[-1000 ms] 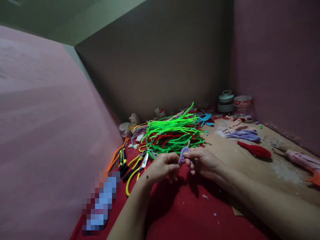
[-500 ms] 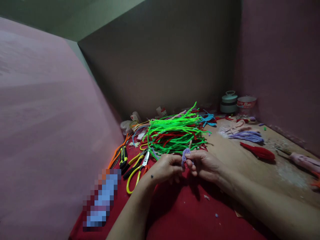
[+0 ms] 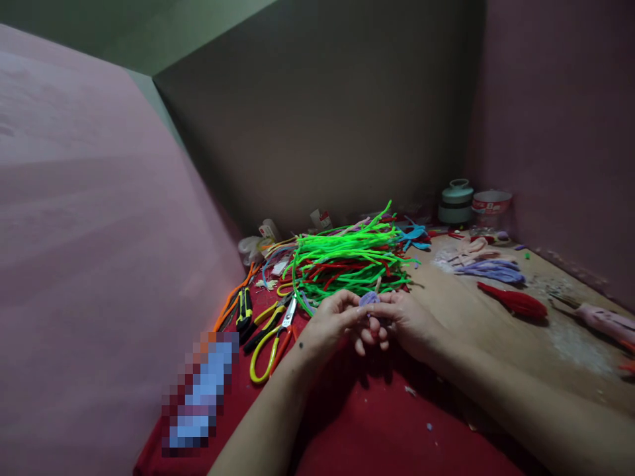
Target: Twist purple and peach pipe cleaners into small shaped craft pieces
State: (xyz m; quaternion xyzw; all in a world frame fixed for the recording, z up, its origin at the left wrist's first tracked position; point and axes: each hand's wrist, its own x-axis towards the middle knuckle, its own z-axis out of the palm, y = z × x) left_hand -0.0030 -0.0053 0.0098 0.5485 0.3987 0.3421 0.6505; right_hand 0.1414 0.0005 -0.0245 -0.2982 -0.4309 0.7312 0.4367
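My left hand (image 3: 331, 325) and my right hand (image 3: 407, 320) meet over the red cloth (image 3: 377, 416), fingertips pinched together on a small purple fuzzy piece (image 3: 369, 299) held between them. Only its top shows above my fingers. Just behind my hands lies a heap of neon green pipe cleaners (image 3: 347, 259) mixed with red ones.
Yellow-handled scissors (image 3: 272, 338) and a black-and-yellow cutter (image 3: 243, 311) lie left of my hands. Purple pieces (image 3: 491, 270), a red piece (image 3: 516, 301) and a pink piece (image 3: 602, 318) rest on the wooden top at right. A lidded pot (image 3: 455, 202) and a bowl (image 3: 491, 201) stand in the far corner.
The purple piece stood up longer between my fingers before; now it is drawn down into a small round tuft, and both hands have closed tighter around it.
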